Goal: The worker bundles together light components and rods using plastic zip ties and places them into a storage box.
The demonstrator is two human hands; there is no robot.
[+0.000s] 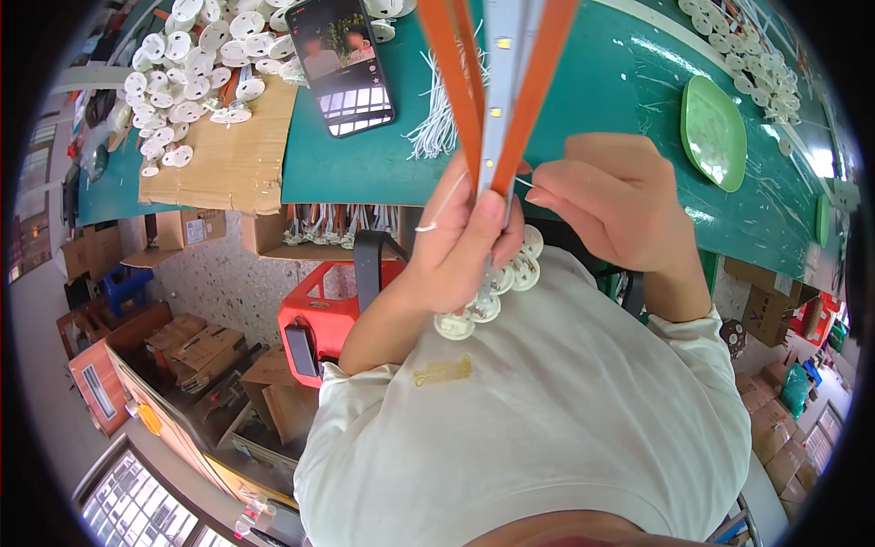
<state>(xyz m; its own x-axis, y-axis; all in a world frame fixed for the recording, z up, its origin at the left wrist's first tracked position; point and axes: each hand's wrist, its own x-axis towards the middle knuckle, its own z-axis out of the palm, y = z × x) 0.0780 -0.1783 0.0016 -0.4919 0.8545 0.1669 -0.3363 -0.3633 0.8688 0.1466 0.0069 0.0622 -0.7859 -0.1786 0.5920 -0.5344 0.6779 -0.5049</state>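
Observation:
My left hand is wrapped round a bundle of LED light strips, held upright before my chest. Its strips have orange sides and a pale face with small yellow LEDs. Round white end caps hang out below that hand, close to my shirt. A thin white tie runs over the left fingers and round the bundle. Just right of the bundle, my right hand is closed in a pinch on the tie's other end. Loose white ties lie in a bunch on the table behind.
On the green table lie a phone, a green tray and a flattened cardboard sheet with heaped white-capped strips. More capped strips lie far right. A red stool and an open box of strips stand below left.

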